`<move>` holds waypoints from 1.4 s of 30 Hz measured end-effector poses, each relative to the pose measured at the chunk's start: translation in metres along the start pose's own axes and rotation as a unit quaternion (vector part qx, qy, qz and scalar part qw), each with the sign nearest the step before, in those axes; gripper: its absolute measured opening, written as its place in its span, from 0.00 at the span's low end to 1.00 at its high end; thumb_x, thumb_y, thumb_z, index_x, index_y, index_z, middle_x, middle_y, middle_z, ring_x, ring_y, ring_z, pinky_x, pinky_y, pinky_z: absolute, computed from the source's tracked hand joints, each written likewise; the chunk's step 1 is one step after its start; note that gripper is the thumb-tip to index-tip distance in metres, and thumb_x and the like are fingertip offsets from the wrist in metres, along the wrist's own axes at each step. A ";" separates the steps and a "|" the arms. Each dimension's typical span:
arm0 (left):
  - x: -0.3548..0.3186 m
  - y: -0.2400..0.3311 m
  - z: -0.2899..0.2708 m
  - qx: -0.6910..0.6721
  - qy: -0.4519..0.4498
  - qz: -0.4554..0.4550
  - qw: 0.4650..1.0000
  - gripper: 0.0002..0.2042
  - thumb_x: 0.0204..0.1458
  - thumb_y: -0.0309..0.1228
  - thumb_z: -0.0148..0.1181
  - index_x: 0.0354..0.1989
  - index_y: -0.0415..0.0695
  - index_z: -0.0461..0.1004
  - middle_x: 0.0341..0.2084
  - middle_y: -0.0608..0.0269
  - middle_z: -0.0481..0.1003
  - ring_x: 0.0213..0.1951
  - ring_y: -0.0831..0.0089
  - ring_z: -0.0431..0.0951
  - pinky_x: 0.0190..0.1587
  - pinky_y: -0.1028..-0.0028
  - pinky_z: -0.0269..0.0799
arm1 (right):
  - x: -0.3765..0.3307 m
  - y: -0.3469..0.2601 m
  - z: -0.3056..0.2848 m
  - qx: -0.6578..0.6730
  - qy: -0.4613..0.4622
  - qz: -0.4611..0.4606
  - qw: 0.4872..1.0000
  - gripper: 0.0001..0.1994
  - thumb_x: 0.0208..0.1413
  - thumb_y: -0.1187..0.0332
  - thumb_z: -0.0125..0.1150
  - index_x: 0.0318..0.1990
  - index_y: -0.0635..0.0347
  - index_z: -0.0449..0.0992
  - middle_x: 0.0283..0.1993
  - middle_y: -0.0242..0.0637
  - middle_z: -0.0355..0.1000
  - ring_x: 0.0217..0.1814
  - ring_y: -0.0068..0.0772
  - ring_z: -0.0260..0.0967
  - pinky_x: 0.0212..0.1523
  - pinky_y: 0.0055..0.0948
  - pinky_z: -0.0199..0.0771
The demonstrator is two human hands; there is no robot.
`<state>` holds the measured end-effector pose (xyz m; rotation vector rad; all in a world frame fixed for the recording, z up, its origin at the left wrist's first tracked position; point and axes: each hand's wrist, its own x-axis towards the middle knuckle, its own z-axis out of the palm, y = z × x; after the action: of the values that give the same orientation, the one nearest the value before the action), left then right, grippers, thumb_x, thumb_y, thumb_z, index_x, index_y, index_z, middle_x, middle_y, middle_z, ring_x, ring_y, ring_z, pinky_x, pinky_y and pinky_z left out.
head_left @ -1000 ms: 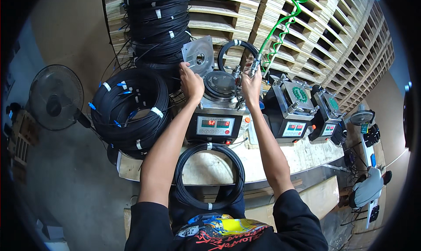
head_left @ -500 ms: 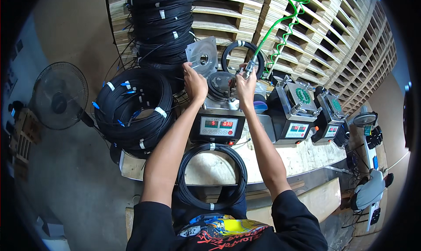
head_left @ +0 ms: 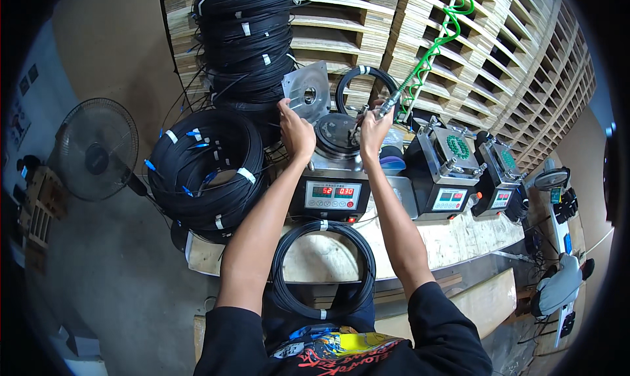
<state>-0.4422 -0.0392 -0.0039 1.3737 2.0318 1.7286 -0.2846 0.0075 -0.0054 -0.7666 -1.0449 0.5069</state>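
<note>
My left hand (head_left: 299, 136) pinches the lower left edge of a square metal plate (head_left: 314, 81) with a central hole, which stands tilted up. Beneath it, a round dark polishing platen (head_left: 336, 128) sits on top of a black tabletop machine (head_left: 331, 195) with a lit red digital display. Wrapped in the fingers of my right hand (head_left: 375, 134) is an air blow gun (head_left: 388, 105), fed by a green coiled hose (head_left: 430, 51). Its nozzle end is over the platen's right side, partly hidden by my hand.
Large black cable coils (head_left: 203, 208) with blue connectors stand left, before a tall coil stack (head_left: 246, 54). One coil (head_left: 278, 271) hangs over the bench's (head_left: 482, 228) front edge. Two similar machines (head_left: 446, 169) stand right. A fan (head_left: 95, 156) is far left; a person (head_left: 558, 287) sits far right.
The view has shifted slightly, so everything sits a little lower and to the right. My right hand and the blow gun have tilted a little. The left hand keeps its hold on the plate.
</note>
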 end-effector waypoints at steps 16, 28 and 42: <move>0.001 -0.002 0.002 -0.025 0.003 -0.020 0.999 0.23 0.53 0.16 0.51 0.58 0.45 0.57 0.48 0.37 0.75 0.49 0.38 0.76 0.50 0.47 0.70 | 0.005 -0.037 -0.017 -0.017 -0.041 0.005 0.999 0.13 0.53 0.85 0.49 0.46 0.65 0.66 0.35 0.37 0.64 0.23 0.27 0.69 0.24 0.28 0.73; -0.002 -0.001 0.002 -0.016 0.024 -0.001 1.000 0.21 0.52 0.16 0.51 0.54 0.46 0.59 0.42 0.34 0.76 0.46 0.36 0.77 0.48 0.44 0.69 | -0.014 -0.032 0.036 0.063 0.014 0.001 0.998 0.10 0.55 0.86 0.49 0.44 0.67 0.65 0.35 0.37 0.63 0.26 0.29 0.72 0.27 0.27 0.74; 0.013 0.018 -0.021 0.086 -0.207 0.495 0.840 0.20 0.44 0.26 0.69 0.48 0.43 0.74 0.56 0.55 0.70 0.65 0.53 0.62 0.67 0.51 0.57 | 0.017 -0.049 -0.047 0.018 -0.011 0.037 0.999 0.12 0.53 0.83 0.48 0.46 0.66 0.68 0.32 0.32 0.63 0.27 0.22 0.66 0.30 0.27 0.78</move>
<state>-0.4532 -0.0466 0.0240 2.8795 1.2846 1.2480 -0.2341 -0.0271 0.0285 -0.7721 -1.0278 0.5966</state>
